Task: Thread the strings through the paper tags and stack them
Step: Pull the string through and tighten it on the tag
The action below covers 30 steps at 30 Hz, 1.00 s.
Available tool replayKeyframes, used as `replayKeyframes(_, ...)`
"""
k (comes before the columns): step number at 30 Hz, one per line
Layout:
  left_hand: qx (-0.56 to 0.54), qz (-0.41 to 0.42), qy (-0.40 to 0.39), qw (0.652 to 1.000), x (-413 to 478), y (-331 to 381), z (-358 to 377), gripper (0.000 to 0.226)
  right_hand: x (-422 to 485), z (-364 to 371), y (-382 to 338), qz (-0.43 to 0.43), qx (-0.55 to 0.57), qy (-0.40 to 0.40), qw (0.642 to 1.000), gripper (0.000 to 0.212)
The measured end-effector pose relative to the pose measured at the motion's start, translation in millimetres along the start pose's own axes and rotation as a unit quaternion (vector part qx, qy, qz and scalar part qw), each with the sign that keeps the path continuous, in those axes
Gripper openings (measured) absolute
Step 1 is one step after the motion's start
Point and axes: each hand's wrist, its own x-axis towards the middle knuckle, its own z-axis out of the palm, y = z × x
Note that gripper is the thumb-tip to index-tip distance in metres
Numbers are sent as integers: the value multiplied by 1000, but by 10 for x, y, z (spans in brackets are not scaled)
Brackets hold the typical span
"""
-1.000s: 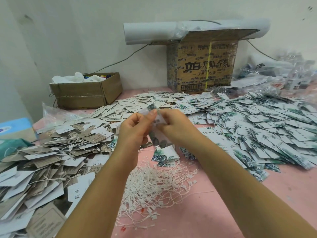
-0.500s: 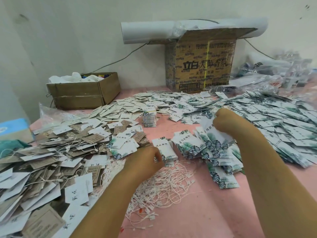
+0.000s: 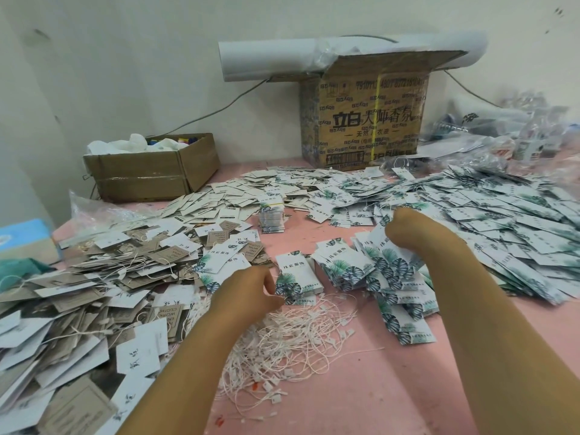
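1. The left hand (image 3: 248, 290) is in the near centre with its fingers curled. Their tips sit where the heap of white strings (image 3: 292, 340) meets a small stack (image 3: 298, 277) of leaf-print tags. I cannot tell whether it pinches a string.
2. The right hand (image 3: 408, 227) is curled like a fist against the leaf-print tags (image 3: 470, 221) spread over the right of the pink table (image 3: 361, 403). Its fingers are hidden, so its grip cannot be told.
3. The low cardboard box (image 3: 150, 171), far left, holds crumpled white material and small coloured pieces.
4. The tall carton (image 3: 367, 120), far centre, has a white roll (image 3: 345, 54) lying across its top.
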Motion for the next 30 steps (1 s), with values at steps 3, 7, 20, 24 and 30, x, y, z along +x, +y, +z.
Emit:
replayKeyframes(3,16,-12,-17,1000,12,-43,3,19,45,-9,24,0,-6,-1,1000,22)
replayKeyframes(7,18,-8,-35,999,15,-48,15,17,55,5,38,10,-30,-15,999,9)
replayKeyframes(20,0,21,30,999,4,-53,117,15,162,61,29,-23,-109,-34,993,6)
replayKeyframes(24,0,35,25,999,29,-28,161,18,148,59,-30,-47,-99,-27,994,8)
replayKeyframes(30,-53,40,18,998,29,-25,184,23,90,78,-147,-140,-67,16,988,17)
